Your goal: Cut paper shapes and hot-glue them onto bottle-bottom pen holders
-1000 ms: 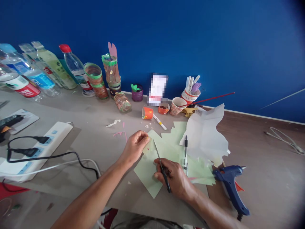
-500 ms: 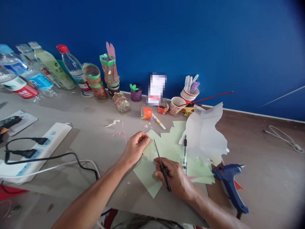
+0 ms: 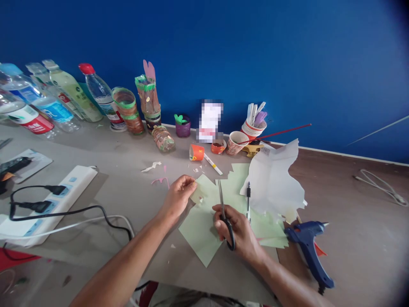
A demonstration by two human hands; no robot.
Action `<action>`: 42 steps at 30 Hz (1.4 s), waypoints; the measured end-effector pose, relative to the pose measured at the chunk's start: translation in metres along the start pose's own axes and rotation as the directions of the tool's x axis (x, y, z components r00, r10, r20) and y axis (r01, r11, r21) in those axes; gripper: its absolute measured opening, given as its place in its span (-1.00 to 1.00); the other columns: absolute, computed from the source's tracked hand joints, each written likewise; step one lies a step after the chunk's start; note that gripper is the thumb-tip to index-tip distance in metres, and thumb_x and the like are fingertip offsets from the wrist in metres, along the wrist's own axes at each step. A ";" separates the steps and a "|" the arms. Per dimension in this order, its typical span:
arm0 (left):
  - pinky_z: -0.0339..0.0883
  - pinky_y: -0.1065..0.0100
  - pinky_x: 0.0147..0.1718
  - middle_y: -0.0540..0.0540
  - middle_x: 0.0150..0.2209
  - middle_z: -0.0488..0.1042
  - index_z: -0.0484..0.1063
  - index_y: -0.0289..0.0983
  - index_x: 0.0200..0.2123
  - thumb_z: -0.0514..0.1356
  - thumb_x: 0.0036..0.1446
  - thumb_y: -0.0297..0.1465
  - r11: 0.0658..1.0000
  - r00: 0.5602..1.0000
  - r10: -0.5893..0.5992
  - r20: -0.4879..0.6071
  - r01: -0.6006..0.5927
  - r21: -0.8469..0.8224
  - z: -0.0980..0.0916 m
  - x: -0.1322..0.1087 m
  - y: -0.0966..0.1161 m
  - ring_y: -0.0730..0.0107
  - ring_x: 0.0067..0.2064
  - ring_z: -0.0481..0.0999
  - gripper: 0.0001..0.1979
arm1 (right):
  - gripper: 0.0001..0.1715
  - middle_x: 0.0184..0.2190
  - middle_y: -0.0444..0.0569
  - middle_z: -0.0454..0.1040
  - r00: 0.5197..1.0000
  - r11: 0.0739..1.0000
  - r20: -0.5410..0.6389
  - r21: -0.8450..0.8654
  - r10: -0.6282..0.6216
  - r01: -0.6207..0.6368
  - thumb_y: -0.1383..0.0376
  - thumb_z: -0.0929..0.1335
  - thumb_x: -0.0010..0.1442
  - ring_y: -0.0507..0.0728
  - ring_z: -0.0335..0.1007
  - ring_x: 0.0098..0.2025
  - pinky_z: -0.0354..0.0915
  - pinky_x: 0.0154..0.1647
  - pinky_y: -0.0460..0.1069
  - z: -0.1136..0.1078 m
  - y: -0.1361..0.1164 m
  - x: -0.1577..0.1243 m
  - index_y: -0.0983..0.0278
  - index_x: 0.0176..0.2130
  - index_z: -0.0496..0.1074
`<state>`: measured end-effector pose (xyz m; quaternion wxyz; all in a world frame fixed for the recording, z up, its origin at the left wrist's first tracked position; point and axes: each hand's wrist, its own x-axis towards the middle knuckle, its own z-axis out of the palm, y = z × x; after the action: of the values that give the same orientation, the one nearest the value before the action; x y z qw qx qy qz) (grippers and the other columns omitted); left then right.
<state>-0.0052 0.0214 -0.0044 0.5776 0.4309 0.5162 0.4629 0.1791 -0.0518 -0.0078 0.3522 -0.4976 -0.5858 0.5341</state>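
Observation:
My right hand (image 3: 234, 226) is closed around black-handled scissors (image 3: 220, 194), their blades pointing up and away from me and looking closed. My left hand (image 3: 182, 194) pinches a small pale green piece of paper (image 3: 197, 194) between thumb and fingers; its outline blends with the sheet behind. Beneath both hands lie larger light green sheets (image 3: 203, 238), one with a jagged upper edge. Small scraps (image 3: 200, 199) show beside my left fingertips. A black-and-clear pen (image 3: 248, 200) rests just beyond my right hand.
A crumpled white sheet (image 3: 276, 179) and a blue glue gun (image 3: 308, 238) lie at right. Behind stand paper cups (image 3: 237, 143), an orange cup piece (image 3: 196, 152), a marker (image 3: 212, 163) and decorated jars (image 3: 148, 100). Bottles (image 3: 102, 96) and a corded power strip (image 3: 60, 196) occupy the left.
My right hand has moved slightly right and turned the scissors more upright, away from the left hand. My left hand has shifted a little left, still pinching.

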 end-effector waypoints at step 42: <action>0.21 0.50 -0.55 0.10 -0.54 0.37 0.35 -0.27 -0.42 0.38 -0.16 -0.21 0.931 0.987 -0.074 -0.145 0.016 -0.365 -0.007 0.009 0.004 0.57 -0.53 0.33 -0.66 | -0.53 -0.06 0.10 0.41 0.995 0.635 -0.049 -0.772 -0.083 0.015 0.31 0.37 0.11 0.27 0.36 -0.02 0.14 0.05 0.14 -0.004 -0.003 0.006 0.24 0.04 0.32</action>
<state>-0.0122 0.0310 -0.0027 0.6154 0.2674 0.4752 0.5693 0.1805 -0.0448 -0.0048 0.1439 -0.6049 -0.7564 0.2032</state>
